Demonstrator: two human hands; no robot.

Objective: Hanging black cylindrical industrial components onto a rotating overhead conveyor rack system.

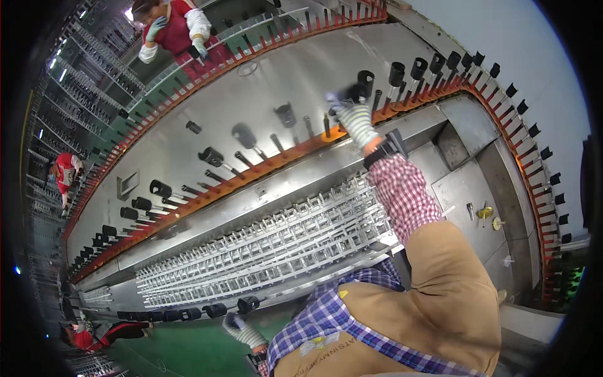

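Note:
My right hand [350,114], in a striped knit glove, reaches across to the orange conveyor rail [270,164]. Its fingers are blurred and appear closed around a black cylindrical cup [357,93], among other cups standing on spindles. Low in the view, my left hand [240,329], gloved alike, is beside a black cup [248,305] at the near end of a row. Its fingers are partly turned away; whether they touch that cup is unclear. Between the hands lie metal racks [264,251] with rows of wire clips.
A curved line of spindles with black cups [452,61] runs around the metal table [339,60]. Small brass-coloured parts [484,212] lie in the steel tray [461,182] at right. Across the line stands a co-worker [173,28] in red; other people are farther left.

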